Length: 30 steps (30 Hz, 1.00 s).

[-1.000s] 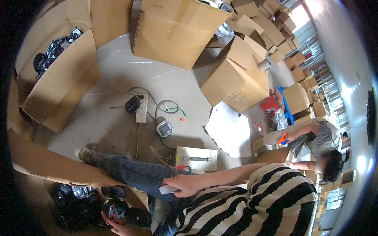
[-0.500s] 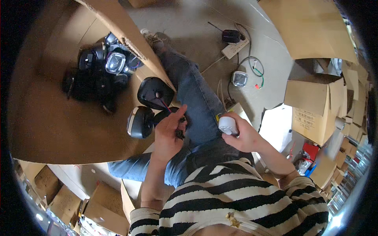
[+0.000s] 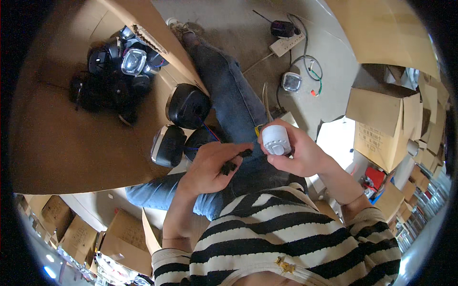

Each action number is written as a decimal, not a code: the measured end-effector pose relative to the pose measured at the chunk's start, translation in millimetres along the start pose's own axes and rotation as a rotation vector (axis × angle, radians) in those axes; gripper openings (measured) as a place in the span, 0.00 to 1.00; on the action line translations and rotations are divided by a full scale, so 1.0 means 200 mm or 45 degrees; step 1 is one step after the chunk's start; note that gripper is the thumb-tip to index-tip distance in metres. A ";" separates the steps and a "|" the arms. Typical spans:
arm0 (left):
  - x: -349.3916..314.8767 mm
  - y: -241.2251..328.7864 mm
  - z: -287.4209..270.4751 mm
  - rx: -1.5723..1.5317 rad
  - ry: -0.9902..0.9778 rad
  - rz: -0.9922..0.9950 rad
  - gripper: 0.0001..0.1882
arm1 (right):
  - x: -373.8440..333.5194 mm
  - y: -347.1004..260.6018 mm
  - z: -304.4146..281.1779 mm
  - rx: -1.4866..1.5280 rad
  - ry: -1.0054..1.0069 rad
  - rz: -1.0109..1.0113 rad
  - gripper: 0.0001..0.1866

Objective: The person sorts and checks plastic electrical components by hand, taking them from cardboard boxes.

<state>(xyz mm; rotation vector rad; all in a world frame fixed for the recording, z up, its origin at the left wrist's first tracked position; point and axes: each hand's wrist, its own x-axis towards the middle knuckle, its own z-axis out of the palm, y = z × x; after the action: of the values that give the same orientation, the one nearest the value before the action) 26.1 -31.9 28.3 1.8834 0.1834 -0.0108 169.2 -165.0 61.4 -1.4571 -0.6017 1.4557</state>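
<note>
My right hand [image 3: 305, 151] is closed around a white cylindrical thing [image 3: 275, 136] with a ring of small notches and a raised middle on its end. A bit of yellow [image 3: 258, 130] shows beside it. My left hand [image 3: 210, 164] is closed on small black connectors [image 3: 229, 167], over my lap and just left of the white thing. Red and blue wires [image 3: 210, 129] run from the left hand toward black lamp housings. One housing [image 3: 191, 106] lies by the carton wall, a second with a chrome rim [image 3: 169, 145] is beside it, and a third is partly hidden by my hand.
A large carton [image 3: 71, 157] at the left holds several black and chrome lamps [image 3: 133, 62]. On the floor ahead lie a power strip [image 3: 286, 44] with a black adapter [image 3: 282, 28], a cable and a square lamp [image 3: 291, 82]. An open carton [image 3: 381, 114] stands at right.
My left hand has moved right, toward the white thing, and the black connectors now show more plainly. My right hand has raised and tilted the white thing so its notched end is visible.
</note>
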 end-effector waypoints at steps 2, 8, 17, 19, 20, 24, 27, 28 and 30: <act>-0.01 -0.02 0.02 -0.076 0.005 0.050 0.16 | 0.00 0.01 -0.01 0.035 -0.026 0.009 0.16; 0.00 0.01 0.03 -0.099 -0.156 0.054 0.15 | -0.02 0.02 -0.01 -0.033 -0.074 0.080 0.17; -0.02 0.01 0.06 -0.158 -0.215 0.038 0.15 | -0.06 -0.01 -0.01 -0.152 -0.103 0.200 0.19; -0.02 0.01 0.06 -0.146 -0.209 0.051 0.15 | -0.06 -0.01 -0.01 -0.215 -0.107 0.178 0.19; -0.02 0.01 0.06 -0.136 -0.204 0.063 0.15 | -0.06 -0.01 -0.01 -0.215 -0.108 0.175 0.19; 0.01 0.04 0.04 -0.123 -0.301 -0.006 0.15 | -0.07 -0.03 -0.01 -0.343 -0.125 0.156 0.19; 0.01 0.03 0.05 -0.135 -0.274 0.011 0.15 | -0.06 -0.05 -0.01 -0.419 -0.136 0.171 0.18; 0.01 0.03 0.05 -0.135 -0.282 -0.006 0.15 | -0.05 -0.05 0.00 -0.443 -0.139 0.209 0.18; 0.02 0.00 0.09 -0.140 -0.291 0.004 0.16 | -0.08 -0.02 -0.01 -0.406 -0.027 0.230 0.19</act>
<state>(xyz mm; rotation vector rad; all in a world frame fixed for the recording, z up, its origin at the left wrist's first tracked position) 31.8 -48.9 23.0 1.7574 0.0236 -0.2095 169.3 -177.4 71.4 -1.7832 -0.7584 1.5680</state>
